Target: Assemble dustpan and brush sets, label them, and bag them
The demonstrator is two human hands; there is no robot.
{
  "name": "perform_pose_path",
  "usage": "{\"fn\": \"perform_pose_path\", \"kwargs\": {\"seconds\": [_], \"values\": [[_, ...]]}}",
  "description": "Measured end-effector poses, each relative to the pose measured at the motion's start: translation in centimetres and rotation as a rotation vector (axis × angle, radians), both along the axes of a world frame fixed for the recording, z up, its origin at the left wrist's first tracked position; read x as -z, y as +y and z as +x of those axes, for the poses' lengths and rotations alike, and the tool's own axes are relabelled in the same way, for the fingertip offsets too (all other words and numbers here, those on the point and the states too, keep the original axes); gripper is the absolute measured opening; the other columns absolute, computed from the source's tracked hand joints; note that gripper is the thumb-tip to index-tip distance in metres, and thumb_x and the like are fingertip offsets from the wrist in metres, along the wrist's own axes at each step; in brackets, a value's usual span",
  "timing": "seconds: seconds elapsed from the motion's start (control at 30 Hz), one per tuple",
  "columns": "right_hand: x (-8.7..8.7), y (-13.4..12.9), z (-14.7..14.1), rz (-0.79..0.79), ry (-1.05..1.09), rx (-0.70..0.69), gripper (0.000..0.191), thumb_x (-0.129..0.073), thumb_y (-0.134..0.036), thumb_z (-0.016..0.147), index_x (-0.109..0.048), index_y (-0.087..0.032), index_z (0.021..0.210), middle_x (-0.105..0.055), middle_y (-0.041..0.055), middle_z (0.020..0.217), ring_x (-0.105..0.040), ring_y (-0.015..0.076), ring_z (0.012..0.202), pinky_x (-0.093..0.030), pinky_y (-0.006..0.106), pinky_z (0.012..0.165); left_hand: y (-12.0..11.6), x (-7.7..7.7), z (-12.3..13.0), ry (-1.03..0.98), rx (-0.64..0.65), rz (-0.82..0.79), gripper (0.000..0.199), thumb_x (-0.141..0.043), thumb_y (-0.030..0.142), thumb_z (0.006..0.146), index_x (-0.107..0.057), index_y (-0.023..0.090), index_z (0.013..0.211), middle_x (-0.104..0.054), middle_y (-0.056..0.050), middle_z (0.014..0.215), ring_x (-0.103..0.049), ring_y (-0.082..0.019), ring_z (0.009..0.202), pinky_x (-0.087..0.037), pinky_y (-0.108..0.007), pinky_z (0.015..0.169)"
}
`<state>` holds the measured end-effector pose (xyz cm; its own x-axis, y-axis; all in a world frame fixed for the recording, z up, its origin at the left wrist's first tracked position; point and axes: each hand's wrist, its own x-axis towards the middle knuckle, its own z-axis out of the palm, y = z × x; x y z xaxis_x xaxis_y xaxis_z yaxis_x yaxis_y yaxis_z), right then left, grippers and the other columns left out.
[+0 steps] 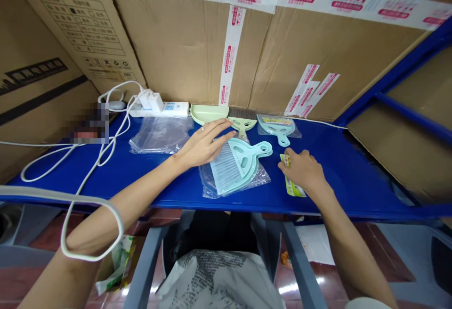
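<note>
A light blue hand brush and dustpan (243,165) lie together on a clear plastic bag (263,177) in front of me. My left hand (208,143) reaches over the brush's bristle end, fingers stretched out. To the right, my right hand (304,170) has its fingers round a green and yellow printed card (293,187) that rests on the table. Behind my left hand are a pale green dustpan (208,112) and a pale green brush (243,123), partly hidden by it. A bagged light blue dustpan set (278,127) with a printed card lies at the back right.
A stack of clear plastic bags (162,134) lies on the blue table (353,172) at the left. Behind it sits a white power strip (176,108) with plugs. A white cable (115,142) loops across the left side and over my left forearm. Cardboard walls (183,50) enclose the table.
</note>
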<state>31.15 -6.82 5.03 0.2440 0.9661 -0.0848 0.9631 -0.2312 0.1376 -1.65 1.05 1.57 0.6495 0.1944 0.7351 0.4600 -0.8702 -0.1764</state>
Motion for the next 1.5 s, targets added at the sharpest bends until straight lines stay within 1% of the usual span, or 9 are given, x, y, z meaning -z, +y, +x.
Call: {"fn": "perform_pose_path", "kwargs": {"seconds": [0.23,0.37,0.5,0.63,0.9,1.07,1.23,1.37,1.5], "values": [[-0.2,-0.7,1.3,-0.046,0.061,0.005,0.069,-0.05,-0.058,0.107,-0.043,-0.024,0.166,-0.062,0.0249,0.132,-0.066,0.0467,0.126,-0.053,0.054,0.096,0.1,0.2,0.0,-0.013,-0.002,-0.051,0.055,-0.058,0.005,0.099,-0.058,0.018,0.153,-0.059,-0.022,0.159,-0.053,-0.038,0.153,-0.056,-0.063,0.116],[-0.2,-0.8,0.7,-0.073,0.091,-0.012,0.062,-0.055,-0.05,0.106,-0.049,-0.023,0.161,-0.059,0.0239,0.134,-0.065,0.0446,0.128,-0.053,0.05,0.097,0.0,0.0,-0.1,-0.02,0.006,-0.052,0.056,-0.058,0.005,0.099,-0.058,0.019,0.153,-0.059,-0.021,0.159,-0.053,-0.038,0.152,-0.056,-0.063,0.117],[0.1,-0.4,-0.1,-0.014,0.101,0.023,0.058,-0.055,-0.044,0.105,-0.051,-0.012,0.153,-0.059,0.0265,0.133,-0.064,0.0446,0.13,-0.053,0.048,0.098,0.0,-0.1,0.0,-0.018,0.0,-0.03,0.055,-0.058,0.005,0.099,-0.057,0.017,0.153,-0.058,-0.022,0.159,-0.053,-0.039,0.152,-0.056,-0.063,0.117],[0.8,-1.0,0.0,0.079,0.146,0.052,0.081,-0.056,-0.048,0.103,-0.034,0.001,0.162,-0.057,0.0332,0.139,-0.06,0.0492,0.134,-0.053,0.053,0.1,0.0,0.0,0.0,0.012,-0.022,-0.004,0.053,-0.057,0.005,0.1,-0.057,0.014,0.152,-0.059,-0.025,0.157,-0.054,-0.04,0.151,-0.058,-0.063,0.114],[1.9,-2.6,0.6,0.137,0.197,0.003,0.095,-0.059,-0.043,0.1,-0.02,0.007,0.17,-0.054,0.0376,0.147,-0.057,0.0514,0.138,-0.054,0.056,0.103,0.0,0.0,0.0,0.011,-0.021,-0.008,0.054,-0.058,0.005,0.099,-0.057,0.014,0.152,-0.058,-0.025,0.156,-0.053,-0.041,0.15,-0.057,-0.063,0.113],[-0.8,-0.9,1.5,0.315,0.446,-0.201,0.087,-0.063,-0.058,0.099,-0.045,-0.004,0.164,-0.066,0.0271,0.142,-0.071,0.0389,0.12,-0.056,0.048,0.105,0.4,-0.1,-0.4,-0.028,-0.007,-0.046,0.056,-0.058,0.006,0.099,-0.057,0.018,0.153,-0.058,-0.022,0.157,-0.053,-0.039,0.15,-0.056,-0.064,0.115],[-4.4,4.7,0.4,0.103,0.473,-0.587,0.042,-0.064,-0.05,0.097,-0.077,-0.02,0.124,-0.079,0.0125,0.121,-0.074,0.0306,0.11,-0.055,0.041,0.099,0.7,-0.3,-1.0,-0.038,-0.04,-0.045,0.05,-0.058,0.006,0.098,-0.063,0.017,0.146,-0.062,-0.022,0.148,-0.057,-0.038,0.142,-0.058,-0.062,0.109],[-3.7,8.7,0.3,-0.098,0.601,-0.733,0.038,-0.069,-0.051,0.093,-0.079,-0.019,0.11,-0.076,0.0057,0.09,-0.069,0.0228,0.084,-0.052,0.033,0.079,1.0,-0.5,-1.3,-0.028,-0.077,-0.078,0.037,-0.057,0.009,0.1,-0.07,0.017,0.133,-0.071,-0.019,0.132,-0.065,-0.034,0.126,-0.061,-0.054,0.1],[-1.4,9.1,1.0,-0.078,0.757,-0.71,0.047,-0.066,-0.062,0.095,-0.081,-0.018,0.103,-0.069,0.0015,0.078,-0.058,0.0179,0.071,-0.045,0.03,0.067,1.6,-0.5,-2.1,0.026,-0.113,-0.133,0.026,-0.053,0.012,0.103,-0.076,0.016,0.116,-0.078,-0.012,0.107,-0.072,-0.026,0.101,-0.06,-0.042,0.086]]}}
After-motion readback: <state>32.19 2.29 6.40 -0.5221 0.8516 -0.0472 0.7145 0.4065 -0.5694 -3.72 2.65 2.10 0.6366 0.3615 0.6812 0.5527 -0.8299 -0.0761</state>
